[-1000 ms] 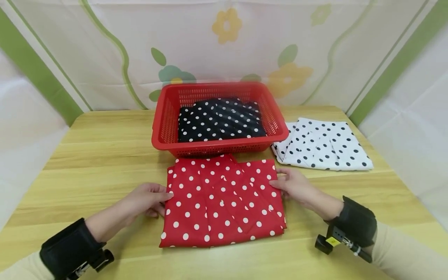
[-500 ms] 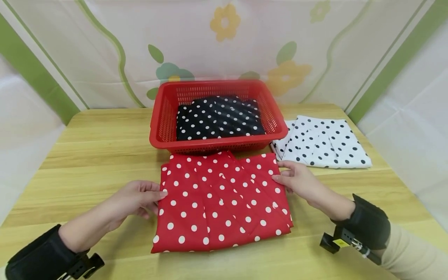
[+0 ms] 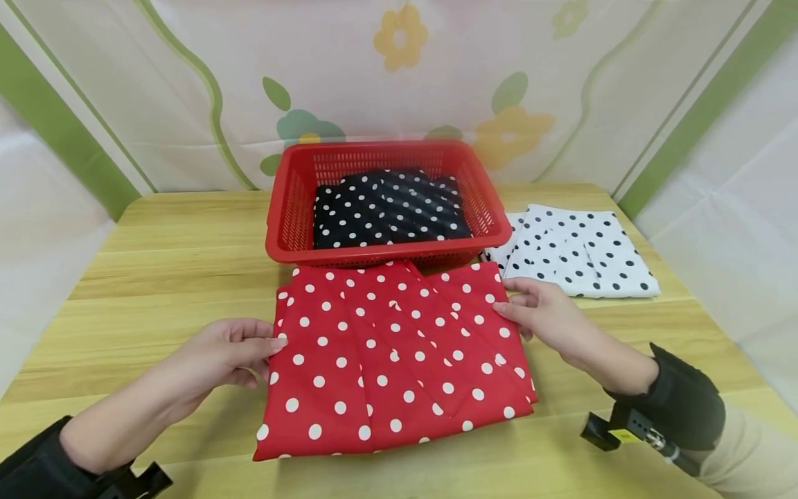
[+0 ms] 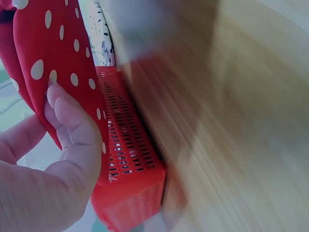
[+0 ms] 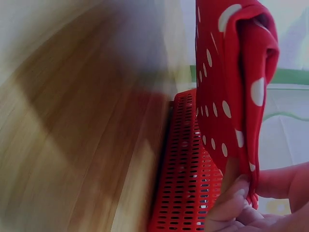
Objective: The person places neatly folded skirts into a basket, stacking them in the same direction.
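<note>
Red dotted cloth [image 3: 393, 360] lifted clear of table in wrist views | head view: left hand [image 3: 215, 357], right hand [image 3: 548, 319] fingers pinch its side edges

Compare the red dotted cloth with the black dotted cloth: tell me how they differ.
The red cloth has a red ground, the black cloth a black one. The red cloth is held at its side edges by the left hand and right hand, in front of the red basket; the black cloth lies untouched inside it. Both are folded and carry white dots.
</note>
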The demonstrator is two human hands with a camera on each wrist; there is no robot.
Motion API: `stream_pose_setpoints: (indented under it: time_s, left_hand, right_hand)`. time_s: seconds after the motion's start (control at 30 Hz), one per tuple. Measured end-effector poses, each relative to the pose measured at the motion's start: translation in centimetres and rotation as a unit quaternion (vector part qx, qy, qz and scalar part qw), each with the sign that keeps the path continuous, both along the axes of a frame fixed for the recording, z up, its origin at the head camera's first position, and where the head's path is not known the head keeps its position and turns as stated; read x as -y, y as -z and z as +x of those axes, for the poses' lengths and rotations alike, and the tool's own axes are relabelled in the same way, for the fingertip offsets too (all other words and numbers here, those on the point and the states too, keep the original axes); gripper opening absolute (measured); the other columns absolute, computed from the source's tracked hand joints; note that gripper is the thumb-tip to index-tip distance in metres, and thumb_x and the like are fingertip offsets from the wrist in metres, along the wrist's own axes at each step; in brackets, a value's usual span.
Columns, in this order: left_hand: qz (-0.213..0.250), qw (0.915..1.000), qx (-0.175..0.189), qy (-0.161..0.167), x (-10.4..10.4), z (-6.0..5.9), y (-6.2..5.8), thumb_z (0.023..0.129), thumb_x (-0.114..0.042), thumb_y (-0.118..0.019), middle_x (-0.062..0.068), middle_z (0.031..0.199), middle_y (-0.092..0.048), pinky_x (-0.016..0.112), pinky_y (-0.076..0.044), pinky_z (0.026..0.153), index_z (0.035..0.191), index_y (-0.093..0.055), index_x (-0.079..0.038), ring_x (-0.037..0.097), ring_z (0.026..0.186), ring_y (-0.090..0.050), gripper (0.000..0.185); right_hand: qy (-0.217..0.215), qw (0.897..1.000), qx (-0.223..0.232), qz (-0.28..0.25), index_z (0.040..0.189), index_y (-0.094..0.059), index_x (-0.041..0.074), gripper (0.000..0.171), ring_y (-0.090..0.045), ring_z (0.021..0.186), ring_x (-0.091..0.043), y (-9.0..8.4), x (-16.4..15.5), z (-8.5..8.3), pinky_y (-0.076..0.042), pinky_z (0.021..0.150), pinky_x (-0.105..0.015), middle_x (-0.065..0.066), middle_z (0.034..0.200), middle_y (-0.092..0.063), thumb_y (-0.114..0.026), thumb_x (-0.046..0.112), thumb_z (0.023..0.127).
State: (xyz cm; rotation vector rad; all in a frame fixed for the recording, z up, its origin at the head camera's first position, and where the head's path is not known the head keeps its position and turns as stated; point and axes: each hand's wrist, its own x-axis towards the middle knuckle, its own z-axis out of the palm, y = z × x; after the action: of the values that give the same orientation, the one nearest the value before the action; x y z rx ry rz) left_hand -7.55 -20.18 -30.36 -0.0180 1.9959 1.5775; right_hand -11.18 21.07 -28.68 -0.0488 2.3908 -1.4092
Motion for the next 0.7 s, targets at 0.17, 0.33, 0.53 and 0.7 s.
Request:
stream_pose_setpoints:
  time_s: [0.17, 0.33, 0.53, 0.7]
  left_hand:
    - [0.007, 0.9999, -0.006, 0.006, 0.1, 0.6, -0.3, 0.097, -0.021, -0.059, 0.003, 0.083, -0.068, 0.031, -0.054, 0.064, 0.115, -0.058, 0.006, 0.018, 0.074, -0.064, 0.032]
    - [0.015, 0.9997, -0.018, 0.004, 0.4, 1.2, -0.7, 0.098, -0.019, -0.057, 0.002, 0.084, -0.068, 0.031, -0.055, 0.065, 0.119, -0.054, 0.008, 0.018, 0.073, -0.064, 0.035]
    - [0.013, 0.9995, -0.027, -0.005, 0.7, 1.3, -1.3, 0.098, -0.019, -0.058, 0.003, 0.087, -0.068, 0.031, -0.055, 0.066, 0.122, -0.051, 0.008, 0.019, 0.075, -0.064, 0.037]
    - [0.021, 0.9996, -0.021, -0.005, 0.9, 1.3, -1.6, 0.097, -0.022, -0.059, 0.006, 0.091, -0.069, 0.033, -0.055, 0.067, 0.121, -0.053, 0.006, 0.022, 0.077, -0.065, 0.038]
  right_hand:
    - [-0.003, 1.000, 0.000, 0.001, 0.142, -0.037, -0.010, 0.057, -0.062, 0.069, -0.016, -0.4, -0.1, 0.3, -0.051, 0.059, -0.027, -0.017, 0.106, -0.068, -0.061, 0.014, 0.095]
    - [-0.005, 1.000, -0.008, 0.006, 0.143, -0.037, -0.008, 0.058, -0.062, 0.069, -0.016, -1.0, -0.3, 0.5, -0.052, 0.060, -0.028, -0.017, 0.110, -0.067, -0.061, 0.015, 0.096]
    - [-0.005, 1.000, -0.008, 0.007, 0.144, -0.036, -0.007, 0.059, -0.061, 0.067, -0.016, -1.6, -0.4, 0.6, -0.051, 0.059, -0.027, -0.014, 0.106, -0.068, -0.062, 0.016, 0.096]
    - [-0.005, 1.000, -0.015, 0.016, 0.144, -0.036, -0.008, 0.060, -0.061, 0.066, -0.016, -2.1, -0.6, 0.9, -0.051, 0.059, -0.028, -0.013, 0.103, -0.069, -0.062, 0.017, 0.095]
